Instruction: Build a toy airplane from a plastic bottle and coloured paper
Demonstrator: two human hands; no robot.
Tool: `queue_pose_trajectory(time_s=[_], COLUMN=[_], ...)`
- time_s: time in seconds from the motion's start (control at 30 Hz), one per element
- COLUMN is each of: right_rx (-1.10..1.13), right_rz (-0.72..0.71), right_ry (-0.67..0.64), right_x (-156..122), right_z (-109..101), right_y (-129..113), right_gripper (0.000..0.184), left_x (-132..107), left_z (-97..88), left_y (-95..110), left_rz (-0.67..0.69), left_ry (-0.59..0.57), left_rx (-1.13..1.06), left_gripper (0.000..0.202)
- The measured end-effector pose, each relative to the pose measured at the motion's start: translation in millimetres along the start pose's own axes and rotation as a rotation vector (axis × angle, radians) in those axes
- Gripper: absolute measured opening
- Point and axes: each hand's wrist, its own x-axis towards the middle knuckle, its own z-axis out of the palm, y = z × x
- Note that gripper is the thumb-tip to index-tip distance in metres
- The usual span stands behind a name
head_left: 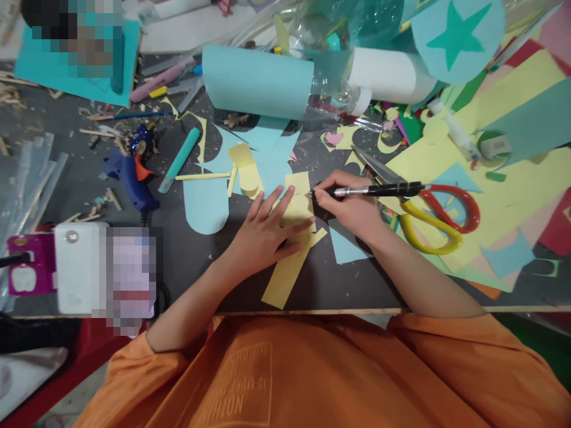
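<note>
My right hand (350,202) grips a black pen (379,189), its tip at the right edge of a small piece of yellow paper (298,185). With fingers spread, my left hand (267,229) lies flat over that paper and presses it to the table. Part of the paper is hidden under the fingers. Below the left hand, a longer yellow paper strip (285,276) reaches toward the table edge. A light blue rounded paper piece (206,205) lies left of the fingers, beside a folded yellow piece (246,169). Under the right wrist is a blue paper scrap (345,244).
Scissors with red and yellow handles (430,241) lie right of my right hand, over yellow sheets (495,226). A blue glue gun (131,178) rests at left, near a white power bank (80,267). A bottle wrapped in blue paper (259,80) lies across the back.
</note>
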Motion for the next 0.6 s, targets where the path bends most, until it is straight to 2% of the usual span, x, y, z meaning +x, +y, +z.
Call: queue_pose_trajectory(time_s=[0.13, 0.6], right_rx=[0.029, 0.042], right_rz=[0.008, -0.039], right_ry=[0.037, -0.011], right_x=[-0.2, -0.9], right_z=[-0.8, -3.5], right_y=[0.4, 4.5], right_gripper=[0.017, 0.016], left_x=[-0.2, 0.4], left_z=[-0.7, -1.8], left_y=[-0.2, -0.1], left_rz=[0.010, 0.011], left_ry=[-0.003, -0.018], left_rx=[-0.013, -0.052], left_gripper=[0.046, 0.044])
